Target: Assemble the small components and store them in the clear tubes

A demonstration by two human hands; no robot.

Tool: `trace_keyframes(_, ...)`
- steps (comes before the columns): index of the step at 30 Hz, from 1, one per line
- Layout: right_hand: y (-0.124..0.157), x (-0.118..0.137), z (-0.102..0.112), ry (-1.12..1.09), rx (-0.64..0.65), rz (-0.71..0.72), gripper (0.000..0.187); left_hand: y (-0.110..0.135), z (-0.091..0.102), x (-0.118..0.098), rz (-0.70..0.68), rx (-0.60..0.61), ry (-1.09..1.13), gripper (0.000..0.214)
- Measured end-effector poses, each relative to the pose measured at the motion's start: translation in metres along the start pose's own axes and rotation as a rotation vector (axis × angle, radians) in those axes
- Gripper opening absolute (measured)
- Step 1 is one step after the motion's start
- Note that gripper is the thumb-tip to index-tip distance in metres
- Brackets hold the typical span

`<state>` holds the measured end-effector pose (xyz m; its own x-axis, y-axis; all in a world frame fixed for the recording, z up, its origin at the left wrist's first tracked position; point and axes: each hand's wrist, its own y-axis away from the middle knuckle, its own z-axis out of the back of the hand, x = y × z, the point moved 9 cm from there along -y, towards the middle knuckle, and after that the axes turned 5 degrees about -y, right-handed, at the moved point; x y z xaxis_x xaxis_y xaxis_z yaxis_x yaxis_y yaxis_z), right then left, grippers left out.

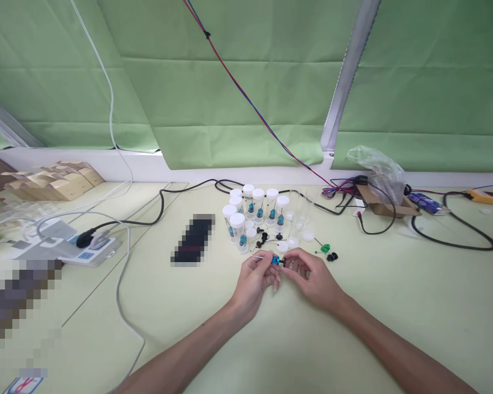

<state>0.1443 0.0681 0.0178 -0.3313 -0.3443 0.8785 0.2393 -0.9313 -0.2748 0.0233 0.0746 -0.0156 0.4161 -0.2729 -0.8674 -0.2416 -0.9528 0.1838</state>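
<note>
Between the fingertips of my left hand (257, 279) is a small blue part (275, 260) with a thin metal rod pointing left. My right hand (312, 276) pinches a small black piece (283, 262) that meets the blue part's right end. Just beyond my hands stand several clear vials with white caps (238, 221), most with a blue part inside. Loose black pieces (264, 237) and white caps (308, 236) lie in front of them. To the right of my right hand are a green part with a rod (325, 248) and black pieces (332, 256).
A blurred-out dark rectangle (193, 241) lies left of the vials. Further left is a power strip (91, 251) with cables. Folded cardboard (57, 183) sits at the back left. A cardboard box (384, 202) with a plastic bag and a yellow tool (488, 197) are at the right.
</note>
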Motion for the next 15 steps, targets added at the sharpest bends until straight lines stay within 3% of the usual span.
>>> trace_keyframes(7,-0.0001,0.0037,-0.0029,-0.011,0.034,0.02,0.019,0.0012,-0.0043,-0.0001,-0.011,0.058,-0.054,0.026)
trace_keyframes(15,-0.0005,0.0058,-0.0063,0.058,0.072,0.062,0.038,0.0013,-0.0064,0.0013,0.002,0.071,-0.082,0.03)
